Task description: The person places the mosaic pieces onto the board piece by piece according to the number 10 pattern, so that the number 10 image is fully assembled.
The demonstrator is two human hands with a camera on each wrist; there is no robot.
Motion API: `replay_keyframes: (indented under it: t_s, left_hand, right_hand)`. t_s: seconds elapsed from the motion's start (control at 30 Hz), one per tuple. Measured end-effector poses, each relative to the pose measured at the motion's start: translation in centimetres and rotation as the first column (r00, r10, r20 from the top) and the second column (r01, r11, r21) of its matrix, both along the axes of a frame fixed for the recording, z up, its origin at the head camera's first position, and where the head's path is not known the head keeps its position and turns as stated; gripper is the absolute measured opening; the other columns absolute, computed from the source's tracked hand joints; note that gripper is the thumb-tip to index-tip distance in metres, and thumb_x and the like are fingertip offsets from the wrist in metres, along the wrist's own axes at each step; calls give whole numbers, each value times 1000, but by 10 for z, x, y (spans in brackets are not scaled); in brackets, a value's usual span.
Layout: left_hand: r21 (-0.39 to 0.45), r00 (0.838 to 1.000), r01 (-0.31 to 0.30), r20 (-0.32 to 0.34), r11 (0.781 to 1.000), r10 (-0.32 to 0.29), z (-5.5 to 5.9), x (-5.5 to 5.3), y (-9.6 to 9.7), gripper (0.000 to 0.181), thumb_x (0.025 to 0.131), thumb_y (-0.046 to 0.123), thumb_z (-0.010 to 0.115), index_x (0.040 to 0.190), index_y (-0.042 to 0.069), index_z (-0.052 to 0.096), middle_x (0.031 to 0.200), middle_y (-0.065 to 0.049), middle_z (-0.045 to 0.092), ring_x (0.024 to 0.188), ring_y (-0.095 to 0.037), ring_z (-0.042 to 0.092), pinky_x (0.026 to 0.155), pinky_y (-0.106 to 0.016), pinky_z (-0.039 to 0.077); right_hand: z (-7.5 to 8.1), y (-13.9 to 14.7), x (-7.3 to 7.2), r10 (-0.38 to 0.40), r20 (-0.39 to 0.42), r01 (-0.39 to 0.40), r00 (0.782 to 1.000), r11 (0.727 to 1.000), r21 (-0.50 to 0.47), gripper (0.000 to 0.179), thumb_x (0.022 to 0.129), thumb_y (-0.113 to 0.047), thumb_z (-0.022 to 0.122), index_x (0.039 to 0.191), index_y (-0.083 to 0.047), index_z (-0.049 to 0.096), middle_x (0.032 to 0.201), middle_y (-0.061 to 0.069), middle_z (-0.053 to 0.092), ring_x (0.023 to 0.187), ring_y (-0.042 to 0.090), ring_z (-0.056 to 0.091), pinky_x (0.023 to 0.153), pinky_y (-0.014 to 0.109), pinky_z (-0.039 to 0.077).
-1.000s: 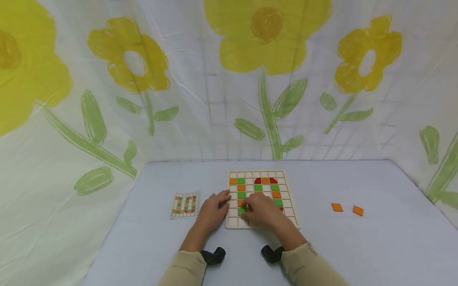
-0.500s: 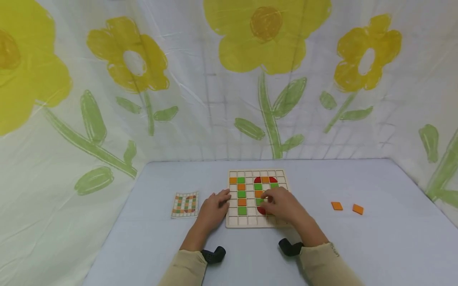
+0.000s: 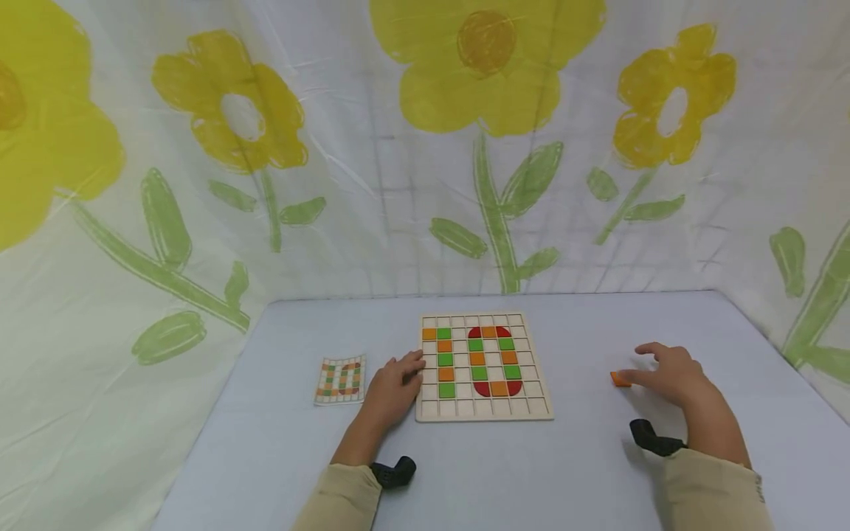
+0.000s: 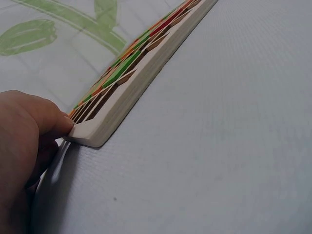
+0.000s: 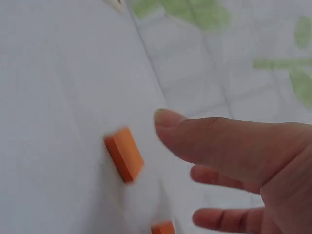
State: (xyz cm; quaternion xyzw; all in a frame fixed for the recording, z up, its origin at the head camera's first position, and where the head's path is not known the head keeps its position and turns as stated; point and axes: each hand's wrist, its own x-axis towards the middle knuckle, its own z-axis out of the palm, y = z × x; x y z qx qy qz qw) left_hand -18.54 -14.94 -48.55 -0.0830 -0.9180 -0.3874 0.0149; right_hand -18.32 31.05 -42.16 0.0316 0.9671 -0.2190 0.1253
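A pale wooden grid board [image 3: 536,408] lies on the table with green, orange and red pieces in its cells, forming a shape like "10". My left hand [image 3: 389,391] rests with its fingertips at the board's left edge; a digit touches the board's corner [image 4: 87,131] in the left wrist view. Off to the right, my right hand [image 3: 679,376] hovers with fingers spread over the loose orange square tiles. One orange tile [image 5: 126,155] lies just beyond the thumb [image 5: 209,139]. Another orange tile [image 5: 163,228] shows below it, hidden under the hand in the head view.
A small printed card [image 3: 340,380] with a matching coloured grid lies left of the board. The pale table [image 3: 505,472] ends at a hanging cloth [image 3: 358,221] painted with yellow flowers. A black wrist device [image 3: 654,440] sits on my right wrist.
My right hand has left the board and moved right to the loose orange tiles, uncovering the coloured loop. The left hand stays at the board's edge. The view has shifted slightly.
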Motion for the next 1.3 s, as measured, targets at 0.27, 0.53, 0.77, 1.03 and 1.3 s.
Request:
replay_keyframes:
  t_s: [0.27,0.53,0.77,1.03,1.3]
  left_hand:
    - [10,1000,-2,-2,1000,2,-1,1,0,32,97,19,61,128,14,67,145,5,54,140,-22,45,121,-48,28]
    - [5,1000,-11,9,1000,11,-3,0,1,32,97,19,61,128,15,67,145,7,53,139,-19,45,122,-45,26]
    - [9,1000,-6,2,1000,6,-2,1,0,32,97,19,61,128,14,67,145,5,54,140,-22,45,121,-48,27]
    - [5,1000,-7,3,1000,7,-3,1,0,32,97,19,61,128,15,67,145,6,54,140,-25,44,120,-50,28]
    - [6,1000,-12,18,1000,12,-2,1,0,32,97,20,61,128,17,67,146,8,53,141,-22,43,121,-48,28]
  right_hand:
    - [-12,7,-5,23,47,-19,999,996,-83,73,82,-46,75,131,2,51,121,37,49,104,47,51,80,53,50]
    - [-16,-15,-8,96,-3,-96,995,988,-121,48,81,-27,78,119,-1,63,113,28,57,95,35,55,76,44,51]
    - [-18,-33,-12,108,-32,-111,994,989,-102,33,84,-20,74,112,-3,69,101,15,61,89,26,54,74,36,49]
    - [-21,-54,-14,104,-44,-109,994,987,-122,33,85,-16,73,113,-1,70,99,13,62,86,23,54,71,33,50]
    - [-17,-56,-13,80,-30,-83,996,991,-104,39,82,-21,77,113,1,69,97,12,61,85,23,55,69,33,49]
